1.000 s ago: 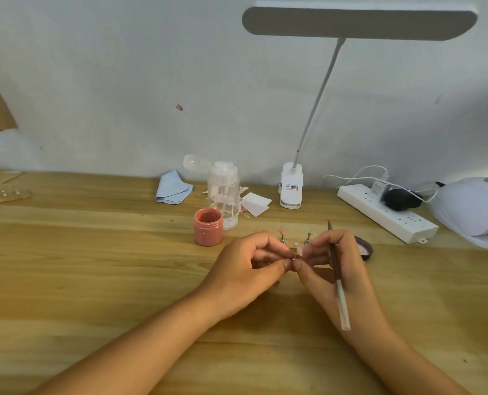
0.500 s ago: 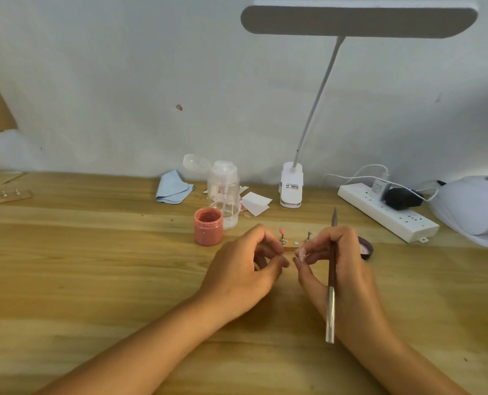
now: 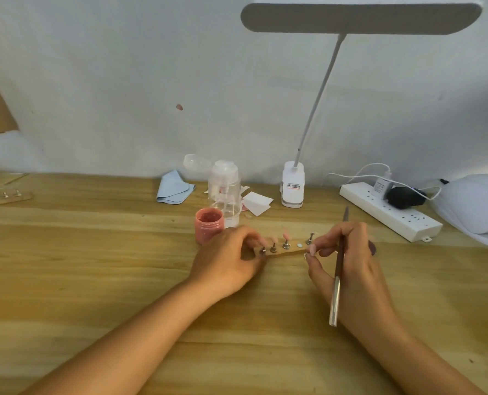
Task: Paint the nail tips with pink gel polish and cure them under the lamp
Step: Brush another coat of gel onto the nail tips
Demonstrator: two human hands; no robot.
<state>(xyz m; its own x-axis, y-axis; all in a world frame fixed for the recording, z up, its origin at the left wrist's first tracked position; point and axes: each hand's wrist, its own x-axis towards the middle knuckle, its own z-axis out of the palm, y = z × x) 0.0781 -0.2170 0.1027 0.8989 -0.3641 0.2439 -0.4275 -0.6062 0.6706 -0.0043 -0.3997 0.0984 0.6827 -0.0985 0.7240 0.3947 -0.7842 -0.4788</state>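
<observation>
At the far left of my feed, a spare strip (image 3: 4,196) with small metal stands lies on the wooden worktop (image 3: 94,266), well away from the work. Further in, by the wall, a folded blue cloth (image 3: 174,188) sits beside a clear pump bottle (image 3: 225,189) whose cap is flipped open. Just in front of the bottle stands the pink gel jar (image 3: 209,225), with its lid off.

The left hand (image 3: 228,260) is next to the jar. Its fingers are curled and, as far as I can make out through the blur, they pinch the left end of the holder strip (image 3: 285,250) against the thumb. That strip lies flat between the two hands and carries a row of metal stands. One pink nail tip (image 3: 285,233) stands upright on the third stand. Behind it are white paper slips (image 3: 257,203) and the clip base of the desk lamp (image 3: 293,188), whose head hangs over the scene.

The right hand (image 3: 351,266) is at the right end of the strip. The brush (image 3: 338,277) is gripped among its fingers with the bristle end pointing away from me. Its thumb and forefinger are closed on something small that I cannot identify. Further right, a power strip (image 3: 391,215) lies at an angle, and the white curing lamp (image 3: 476,203) sits at the edge of view.
</observation>
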